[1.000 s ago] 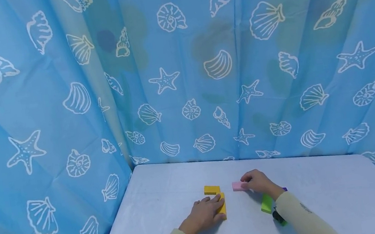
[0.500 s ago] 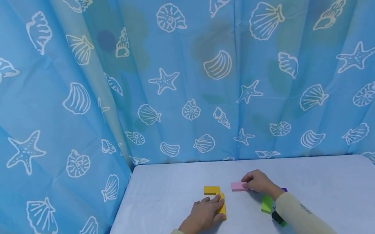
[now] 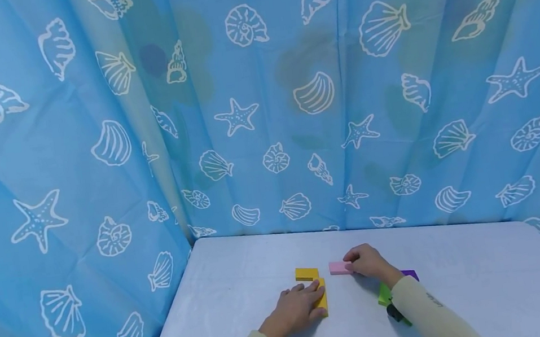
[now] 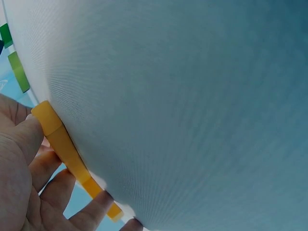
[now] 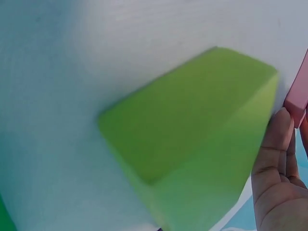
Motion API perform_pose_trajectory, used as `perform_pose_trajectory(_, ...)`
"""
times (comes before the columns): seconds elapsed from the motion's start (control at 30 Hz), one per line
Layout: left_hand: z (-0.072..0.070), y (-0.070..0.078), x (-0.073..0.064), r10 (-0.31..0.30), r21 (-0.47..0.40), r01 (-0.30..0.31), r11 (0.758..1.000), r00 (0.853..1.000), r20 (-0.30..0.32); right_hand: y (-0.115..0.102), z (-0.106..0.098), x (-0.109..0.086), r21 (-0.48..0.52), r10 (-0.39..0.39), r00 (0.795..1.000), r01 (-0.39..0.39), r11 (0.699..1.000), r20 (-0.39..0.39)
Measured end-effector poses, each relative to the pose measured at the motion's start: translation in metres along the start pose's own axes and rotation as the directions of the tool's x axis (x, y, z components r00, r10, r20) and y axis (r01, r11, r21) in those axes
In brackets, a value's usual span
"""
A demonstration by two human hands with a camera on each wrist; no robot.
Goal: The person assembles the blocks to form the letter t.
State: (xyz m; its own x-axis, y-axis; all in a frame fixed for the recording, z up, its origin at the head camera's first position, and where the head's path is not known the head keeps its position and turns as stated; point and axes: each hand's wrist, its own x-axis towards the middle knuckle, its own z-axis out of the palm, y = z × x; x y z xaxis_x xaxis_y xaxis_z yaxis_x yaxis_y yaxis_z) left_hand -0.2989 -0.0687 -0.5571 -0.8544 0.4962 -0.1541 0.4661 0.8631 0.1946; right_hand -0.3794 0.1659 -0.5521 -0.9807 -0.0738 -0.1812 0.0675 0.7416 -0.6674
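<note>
On the white table, my left hand (image 3: pixel 293 309) holds a yellow block (image 3: pixel 322 298) lying lengthwise, the thumb at its near end and fingers toward its far end. A second yellow block (image 3: pixel 306 273) lies crosswise just behind it, at its far left corner. To the right, my right hand (image 3: pixel 369 262) pinches the right end of a pink block (image 3: pixel 338 268) between thumb and fingers. A small gap separates the pink block from the yellow ones. In the right wrist view, the pink block (image 5: pixel 299 96) shows only partly, at the right edge.
Under the right forearm lie a light green block (image 3: pixel 383 295), a purple block (image 3: pixel 410 274) and a darker green block (image 3: pixel 407 322), all partly covered. A blue shell-print curtain (image 3: pixel 262 107) borders the table (image 3: pixel 494 275) at the back and left.
My right hand has shifted slightly left with the pink block, narrowing the gap to the yellow blocks. More of the purple block shows. The left hand stays on its yellow block.
</note>
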Motion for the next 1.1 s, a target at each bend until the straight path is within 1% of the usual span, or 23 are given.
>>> perform_pose_trajectory(0.2, 0.000, 0.001, 0.000, -0.005, 0.001, 0.005, 1.000, 1.000, 0.001, -0.002, 0.005, 0.003, -0.010, 0.019, 1.000, -0.019, 1.000, -0.011)
perform_pose_trajectory(0.57, -0.003, 0.001, -0.001, -0.003, -0.008, 0.003, 1.000, 1.000, 0.000, -0.010, 0.011, -0.001, -0.038, -0.027, 1.000, 0.027, 0.999, -0.012)
perform_pose_trajectory(0.87, -0.005, 0.002, -0.001, -0.001, -0.004, 0.001, 1.000, 1.000, 0.007, -0.013, 0.014, -0.001, -0.029, -0.008, 1.000, 0.008, 1.000, 0.006)
perform_pose_trajectory(1.1, -0.003, 0.002, 0.000, -0.010, -0.003, 0.010, 1.000, 1.000, 0.005, -0.011, 0.018, -0.001, -0.037, -0.028, 1.000, 0.029, 0.999, 0.010)
